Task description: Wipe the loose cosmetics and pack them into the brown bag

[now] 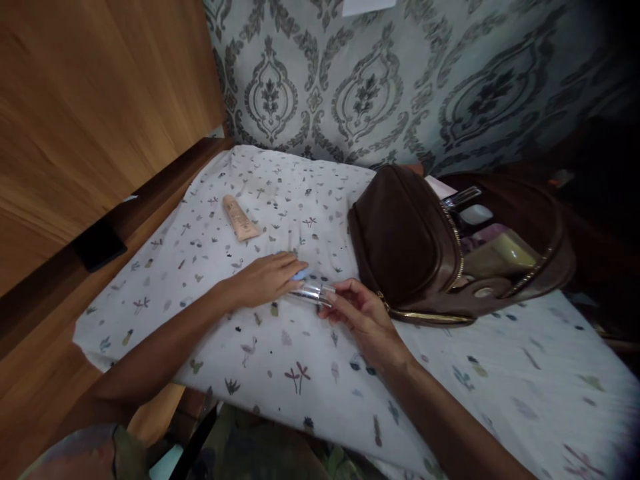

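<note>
My left hand (267,279) lies on the white patterned sheet (280,347), its fingers curled over a small light-blue item (300,273). My right hand (357,312) pinches one end of a small clear bottle (313,292) that lies between both hands. The blue item touches the bottle's other end; I cannot tell whether it is the bottle's cap. An open brown leather bag (410,240) sits just right of my right hand, with bottles and other small items inside it.
A peach-coloured tube (240,218) lies on the sheet, farther back on the left. A wooden panel (100,100) and a dark ledge run along the left. Patterned grey wallpaper (370,87) is behind the bed.
</note>
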`<control>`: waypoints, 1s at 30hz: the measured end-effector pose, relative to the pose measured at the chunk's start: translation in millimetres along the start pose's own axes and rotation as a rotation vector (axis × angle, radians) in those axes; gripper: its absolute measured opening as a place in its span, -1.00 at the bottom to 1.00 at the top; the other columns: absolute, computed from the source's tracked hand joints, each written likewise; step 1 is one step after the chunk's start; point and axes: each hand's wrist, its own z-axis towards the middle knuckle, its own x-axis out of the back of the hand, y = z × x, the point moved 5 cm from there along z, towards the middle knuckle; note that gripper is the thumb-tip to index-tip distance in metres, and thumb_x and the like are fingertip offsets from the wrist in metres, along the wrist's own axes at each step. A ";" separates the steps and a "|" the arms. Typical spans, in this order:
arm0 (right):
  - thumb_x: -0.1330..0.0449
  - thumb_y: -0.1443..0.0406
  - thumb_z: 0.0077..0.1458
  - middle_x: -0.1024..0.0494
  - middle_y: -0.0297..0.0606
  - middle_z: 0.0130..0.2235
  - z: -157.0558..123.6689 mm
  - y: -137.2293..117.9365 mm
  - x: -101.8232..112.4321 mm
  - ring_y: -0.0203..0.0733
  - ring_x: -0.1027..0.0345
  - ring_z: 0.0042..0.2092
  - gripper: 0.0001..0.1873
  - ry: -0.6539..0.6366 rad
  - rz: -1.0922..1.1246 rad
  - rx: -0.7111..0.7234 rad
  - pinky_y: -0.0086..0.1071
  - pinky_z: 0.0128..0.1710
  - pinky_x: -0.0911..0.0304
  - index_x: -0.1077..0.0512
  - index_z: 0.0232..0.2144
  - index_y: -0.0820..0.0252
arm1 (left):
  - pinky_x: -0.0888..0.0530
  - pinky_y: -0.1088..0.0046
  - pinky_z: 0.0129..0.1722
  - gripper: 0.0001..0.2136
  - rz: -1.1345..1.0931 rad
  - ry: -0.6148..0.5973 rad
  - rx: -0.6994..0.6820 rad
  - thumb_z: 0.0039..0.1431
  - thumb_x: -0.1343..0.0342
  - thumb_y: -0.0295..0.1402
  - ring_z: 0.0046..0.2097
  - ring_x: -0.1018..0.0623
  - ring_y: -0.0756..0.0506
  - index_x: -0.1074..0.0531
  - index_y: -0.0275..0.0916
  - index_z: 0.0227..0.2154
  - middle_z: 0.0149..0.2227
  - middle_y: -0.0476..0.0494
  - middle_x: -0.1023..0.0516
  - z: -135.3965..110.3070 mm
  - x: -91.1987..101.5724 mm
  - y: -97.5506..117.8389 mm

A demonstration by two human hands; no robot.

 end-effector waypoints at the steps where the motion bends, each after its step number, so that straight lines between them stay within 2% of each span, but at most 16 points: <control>1: -0.47 0.04 -0.19 -0.49 -0.38 -0.45 0.1 -0.7 1.1 -0.29 -0.42 -0.48 -0.52 0.005 -0.003 0.009 -0.40 -0.47 -0.28 -0.37 -0.37 0.17 | -0.42 0.26 -0.06 -0.65 -0.004 -0.016 0.024 0.44 0.20 -0.21 -0.06 -0.47 -0.19 -0.34 -0.27 0.07 -0.08 -0.26 -0.46 -0.6 2.6 -5.6; 6: -0.46 0.03 -0.15 -0.49 -0.37 -0.38 -0.9 -7.8 4.2 -0.28 -0.43 -0.43 -0.54 0.007 -0.018 0.080 -0.39 -0.42 -0.31 -0.40 -0.33 0.15 | -0.42 0.34 -0.10 -0.65 0.027 0.019 0.102 0.44 0.19 -0.15 -0.11 -0.48 -0.14 -0.44 -0.22 -0.14 -0.18 -0.17 -0.48 -3.8 12.9 -22.9; 9: -0.45 0.03 -0.13 -0.50 -0.36 -0.35 -2.5 -11.5 2.3 -0.26 -0.43 -0.39 -0.55 -0.018 -0.049 0.103 -0.34 -0.33 -0.34 -0.41 -0.29 0.12 | -0.42 0.34 -0.13 -0.65 0.065 0.090 0.151 0.43 0.18 -0.14 -0.16 -0.49 -0.13 -0.45 -0.21 -0.22 -0.24 -0.14 -0.49 -6.1 18.9 -29.8; 14: -0.43 0.04 -0.09 -0.51 -0.37 -0.38 -3.9 -10.3 -3.2 -0.21 -0.40 -0.31 -0.56 -0.105 -0.079 0.111 -0.33 -0.26 -0.29 -0.40 -0.23 0.08 | -0.44 0.25 -0.12 -0.67 0.139 0.277 0.224 0.43 0.19 -0.20 -0.15 -0.49 -0.17 -0.42 -0.26 -0.08 -0.17 -0.25 -0.51 -6.4 30.1 -22.1; 17: -0.40 0.03 -0.04 -0.49 -0.36 -0.37 -2.9 -6.3 -5.0 -0.22 -0.38 -0.30 -0.59 -0.124 -0.106 0.144 -0.34 -0.26 -0.29 -0.40 -0.26 0.09 | -0.44 0.26 -0.08 -0.69 0.150 0.306 0.218 0.41 0.15 -0.20 -0.13 -0.50 -0.17 -0.44 -0.25 -0.09 -0.19 -0.23 -0.53 -3.8 30.6 -14.0; 20: -0.37 0.02 -0.01 -0.46 -0.34 -0.34 -1.7 -2.9 -3.6 -0.24 -0.37 -0.31 -0.62 -0.091 -0.168 0.216 -0.35 -0.27 -0.31 -0.40 -0.30 0.12 | -0.45 0.30 -0.09 -0.68 0.160 0.333 0.292 0.41 0.15 -0.19 -0.11 -0.52 -0.17 -0.44 -0.24 -0.12 -0.15 -0.22 -0.55 -8.6 32.8 -24.8; 22: -0.34 0.02 0.03 -0.47 -0.33 -0.33 -1.3 -0.2 -1.9 -0.24 -0.38 -0.32 -0.64 -0.075 -0.232 0.232 -0.35 -0.28 -0.33 -0.42 -0.26 0.12 | -0.45 0.33 -0.07 -0.67 0.173 0.356 0.374 0.41 0.18 -0.18 -0.08 -0.53 -0.16 -0.43 -0.23 -0.11 -0.09 -0.22 -0.55 -21.6 36.4 -42.9; 24: -0.30 0.03 0.08 -0.49 -0.30 -0.29 -1.3 1.5 -0.3 -0.22 -0.40 -0.31 -0.64 -0.066 -0.299 0.234 -0.33 -0.28 -0.35 -0.44 -0.17 0.12 | -0.44 0.33 -0.03 -0.66 0.204 0.374 0.472 0.40 0.19 -0.16 -0.05 -0.52 -0.16 -0.42 -0.23 -0.09 -0.07 -0.21 -0.55 -44.8 41.5 -66.4; 27: -0.27 0.06 0.10 -0.50 -0.27 -0.26 -2.8 1.2 -0.1 -0.21 -0.40 -0.30 -0.64 -0.047 -0.350 0.253 -0.30 -0.24 -0.36 -0.47 -0.13 0.11 | -0.42 0.25 -0.01 -0.63 0.293 0.410 0.661 0.35 0.20 -0.15 -0.07 -0.51 -0.22 -0.43 -0.26 -0.15 -0.14 -0.25 -0.55 -95.0 53.3 -104.2; 30: -0.28 0.09 0.08 -0.51 -0.26 -0.27 -6.2 1.8 -6.2 -0.19 -0.38 -0.29 -0.68 -0.039 -0.347 0.268 -0.28 -0.23 -0.37 -0.48 -0.15 0.11 | -0.43 0.24 -0.12 -0.64 0.380 0.385 0.820 0.28 0.16 -0.12 -0.17 -0.49 -0.24 -0.46 -0.22 -0.23 -0.26 -0.21 -0.51 -143.1 64.4 -135.1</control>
